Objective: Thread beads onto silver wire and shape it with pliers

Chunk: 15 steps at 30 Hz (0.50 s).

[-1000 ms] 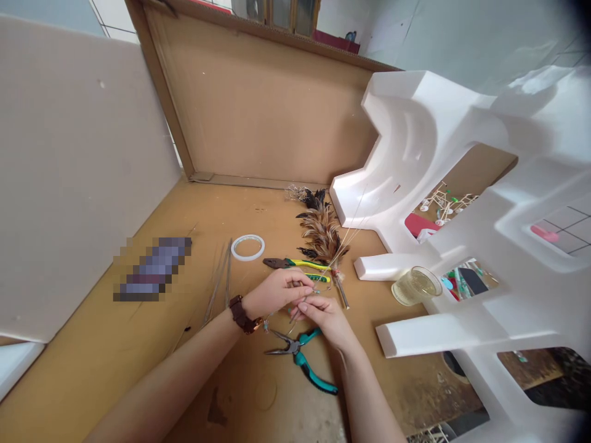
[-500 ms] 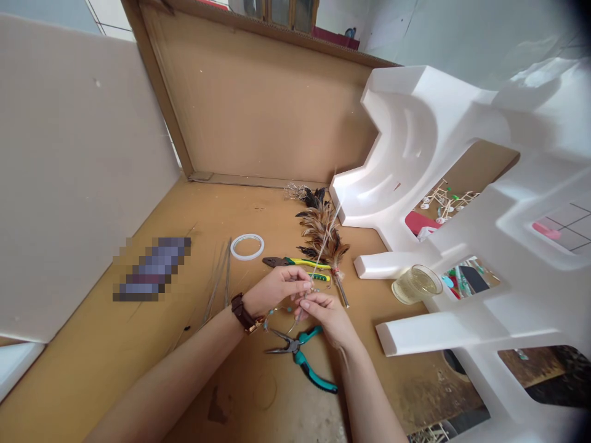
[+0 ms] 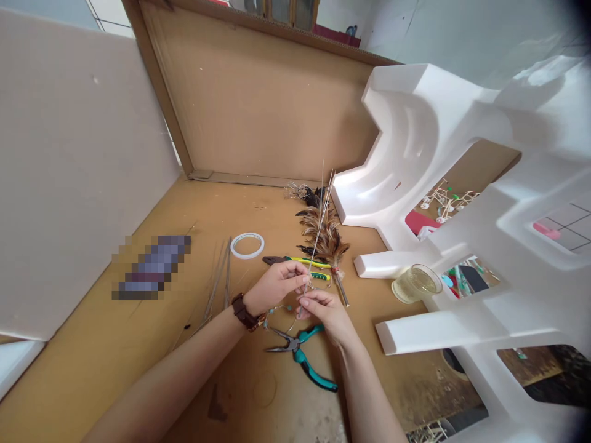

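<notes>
Several thin metal wires [image 3: 320,224] rise from between my two hands and fan out a little at their far ends. My left hand [image 3: 282,286], with a dark strap on its wrist, pinches them between thumb and fingers. Just below, my right hand [image 3: 324,311] pinches the lower part of the same wires. A strand with small turquoise beads [image 3: 272,311] shows beneath my left hand; how it joins the wires is hidden. Teal-handled needle-nose pliers [image 3: 295,344] lie spread right below my hands. Yellow-green handled pliers [image 3: 277,261] lie partly behind my left hand.
A brown feather duster [image 3: 323,227] lies beyond my hands, beside a roll of white tape [image 3: 247,256]. More loose wires [image 3: 227,271] lie to the left, near a blurred-out object [image 3: 154,267]. A glass of pale liquid [image 3: 415,284] stands right, by a white moulded foam frame [image 3: 415,338].
The wires' far ends have swung slightly left and spread apart. Both hands keep their pinch in nearly the same spot.
</notes>
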{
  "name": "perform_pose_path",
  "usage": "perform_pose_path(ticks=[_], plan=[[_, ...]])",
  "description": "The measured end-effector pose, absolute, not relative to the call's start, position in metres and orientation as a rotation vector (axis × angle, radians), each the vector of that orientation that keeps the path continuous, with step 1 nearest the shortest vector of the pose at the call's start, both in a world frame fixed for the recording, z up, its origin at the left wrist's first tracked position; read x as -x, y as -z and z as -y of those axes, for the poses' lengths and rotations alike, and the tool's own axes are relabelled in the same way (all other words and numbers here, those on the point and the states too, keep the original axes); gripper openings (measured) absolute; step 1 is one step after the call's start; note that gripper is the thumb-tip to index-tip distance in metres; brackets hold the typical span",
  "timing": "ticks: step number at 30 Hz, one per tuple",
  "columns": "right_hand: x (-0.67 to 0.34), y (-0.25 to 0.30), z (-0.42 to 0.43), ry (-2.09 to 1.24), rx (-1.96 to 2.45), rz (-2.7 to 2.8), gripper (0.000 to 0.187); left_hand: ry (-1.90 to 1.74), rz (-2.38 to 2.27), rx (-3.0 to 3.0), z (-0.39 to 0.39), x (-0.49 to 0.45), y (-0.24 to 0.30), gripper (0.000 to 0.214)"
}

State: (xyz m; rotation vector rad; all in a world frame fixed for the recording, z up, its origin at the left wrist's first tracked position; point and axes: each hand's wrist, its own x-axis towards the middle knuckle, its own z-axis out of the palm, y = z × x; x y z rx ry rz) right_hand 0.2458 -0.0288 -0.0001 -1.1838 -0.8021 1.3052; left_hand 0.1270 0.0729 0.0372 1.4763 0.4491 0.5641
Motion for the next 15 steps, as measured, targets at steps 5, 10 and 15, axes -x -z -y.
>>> perform_pose_path(ticks=[5, 10, 15], plan=[[-0.245, 0.0, 0.029, -1.202, 1.231, 0.844, 0.022, -0.616, -0.481, -1.429, -0.07, -0.128, -0.039, 0.018], [-0.245, -0.001, 0.027, -1.181, 1.255, 0.896, 0.022, -0.546, -0.429, -1.306, -0.063, -0.13, -0.037, 0.02], [-0.244, -0.007, 0.033, -1.11, 1.341, 0.966, 0.024, -0.615, -0.413, -1.326, -0.058, -0.13, -0.042, 0.018]])
